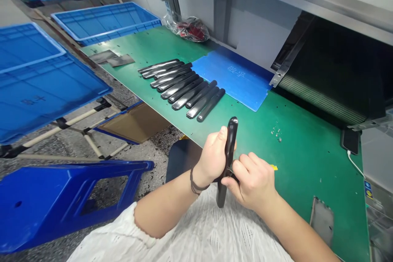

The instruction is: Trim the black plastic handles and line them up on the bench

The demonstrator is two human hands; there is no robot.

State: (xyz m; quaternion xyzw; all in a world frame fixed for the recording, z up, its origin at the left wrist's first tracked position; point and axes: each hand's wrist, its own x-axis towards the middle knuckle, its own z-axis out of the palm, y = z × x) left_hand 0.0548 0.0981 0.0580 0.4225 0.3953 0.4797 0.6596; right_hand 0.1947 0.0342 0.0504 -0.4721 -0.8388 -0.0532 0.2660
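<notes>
A long glossy black part (231, 139) stands nearly upright in front of my body, over the near edge of the green table. My left hand (214, 153) is wrapped round its middle, thumb pointing up along it. Against its right side, my right hand (253, 178) is closed, with fingers and thumb pinched on a small dark item that is mostly hidden. Beyond my hands, several similar black parts (181, 86) lie side by side in a slanting row on the table.
The green table (294, 147) bears a blue sheet (236, 75), grey plates (121, 60), a bagged red item (193, 29), a phone with a cable (350, 141) and a grey case (322, 217). Blue crates (104, 18) and a blue stool (37, 196) stand left.
</notes>
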